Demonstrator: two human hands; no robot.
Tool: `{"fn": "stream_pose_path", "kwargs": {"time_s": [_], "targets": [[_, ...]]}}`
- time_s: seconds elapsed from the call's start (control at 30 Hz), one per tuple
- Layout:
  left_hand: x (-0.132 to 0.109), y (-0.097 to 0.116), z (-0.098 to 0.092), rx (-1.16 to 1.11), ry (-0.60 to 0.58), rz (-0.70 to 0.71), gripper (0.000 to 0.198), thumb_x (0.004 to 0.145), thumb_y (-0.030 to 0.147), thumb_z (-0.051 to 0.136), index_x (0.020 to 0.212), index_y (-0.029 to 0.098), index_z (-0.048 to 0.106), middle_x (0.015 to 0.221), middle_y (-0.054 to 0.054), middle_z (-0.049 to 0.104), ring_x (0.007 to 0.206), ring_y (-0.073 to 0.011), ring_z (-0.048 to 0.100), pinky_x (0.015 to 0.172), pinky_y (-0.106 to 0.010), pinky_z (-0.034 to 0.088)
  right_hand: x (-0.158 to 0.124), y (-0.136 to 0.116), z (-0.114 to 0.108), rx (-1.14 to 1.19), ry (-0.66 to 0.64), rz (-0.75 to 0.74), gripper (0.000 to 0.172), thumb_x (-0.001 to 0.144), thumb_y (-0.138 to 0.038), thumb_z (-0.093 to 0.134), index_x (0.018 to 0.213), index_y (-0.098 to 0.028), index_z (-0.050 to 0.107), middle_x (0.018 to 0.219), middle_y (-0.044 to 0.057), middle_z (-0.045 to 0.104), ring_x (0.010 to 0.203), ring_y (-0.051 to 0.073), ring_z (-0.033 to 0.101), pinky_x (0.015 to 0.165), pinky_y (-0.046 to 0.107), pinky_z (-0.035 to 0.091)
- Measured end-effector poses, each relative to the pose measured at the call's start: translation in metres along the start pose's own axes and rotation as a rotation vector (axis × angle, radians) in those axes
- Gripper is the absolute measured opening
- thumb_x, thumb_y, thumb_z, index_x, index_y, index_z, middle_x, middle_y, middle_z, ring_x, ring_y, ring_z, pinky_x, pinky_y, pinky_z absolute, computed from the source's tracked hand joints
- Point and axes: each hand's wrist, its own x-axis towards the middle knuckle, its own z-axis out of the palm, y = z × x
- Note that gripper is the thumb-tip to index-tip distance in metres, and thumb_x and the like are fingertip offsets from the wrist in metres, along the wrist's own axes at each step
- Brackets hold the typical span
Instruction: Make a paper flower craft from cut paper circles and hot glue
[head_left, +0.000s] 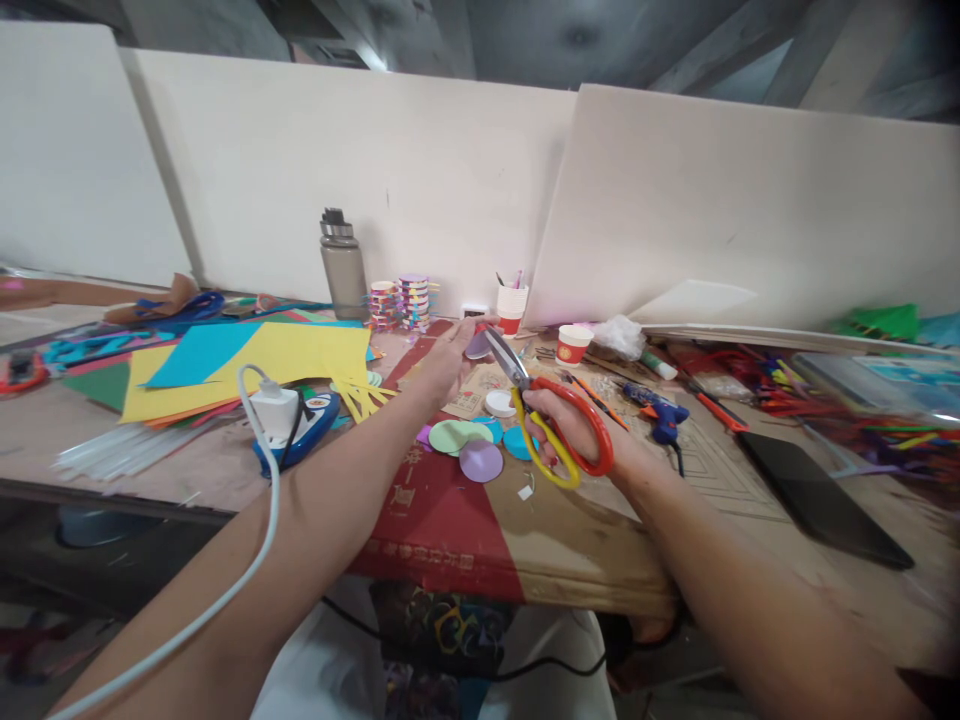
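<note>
In my right hand [559,420] are scissors [512,362] with one red-orange and one yellow handle, their blades pointing away from me. My left hand [454,352] is stretched forward, its fingers closed on a piece of purple paper [478,346] beside the blade tips. Whether the blades touch the paper I cannot tell. Below my hands lie a green paper circle [448,437], a purple paper circle [482,461] and a blue paper circle [516,442]. A round white lid [499,403] rests just beyond them.
Coloured paper sheets [315,355], glue sticks [135,440] and a power strip [315,430] lie left, a white cable crossing my left arm. A bottle [343,265] and paper cups [574,344] stand farther back. On the right are a glue gun [664,415] and a black tablet [821,495].
</note>
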Motion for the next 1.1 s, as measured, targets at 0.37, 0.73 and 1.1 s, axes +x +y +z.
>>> {"fn": "stream_pose_path", "kwargs": {"time_s": [0.37,0.73,1.1], "targets": [[-0.0001,-0.0008,0.0008,-0.020,-0.028,0.016,0.030,0.090,0.044,0.058,0.095,0.016,0.069,0.101,-0.010,0.072,0.094,-0.0195,0.065,0.077,-0.030,0.051,-0.0021,-0.0028,-0.0010,0.099,-0.006,0.070,0.028,0.085,-0.046,0.047,0.068,-0.023,0.044,0.054,-0.005,0.048,0.039,0.011,0.048,0.038,0.024,0.041],[-0.0001,-0.0015,-0.0005,0.002,-0.025,0.018,0.032,0.088,0.046,0.060,0.096,0.016,0.069,0.106,-0.011,0.070,0.099,-0.0209,0.065,0.077,-0.031,0.051,-0.0024,-0.0020,-0.0010,-0.006,0.016,-0.005,0.029,0.087,-0.044,0.043,0.069,-0.022,0.044,0.055,-0.005,0.049,0.038,0.009,0.048,0.036,0.022,0.040],[-0.0016,0.0001,0.0016,0.027,-0.032,0.023,0.032,0.088,0.046,0.059,0.095,0.016,0.070,0.105,-0.010,0.071,0.099,-0.0207,0.064,0.076,-0.029,0.051,-0.0028,-0.0048,-0.0006,-0.002,0.021,0.008,0.032,0.086,-0.046,0.046,0.066,-0.021,0.043,0.054,-0.005,0.048,0.037,0.010,0.048,0.035,0.022,0.039]]}}
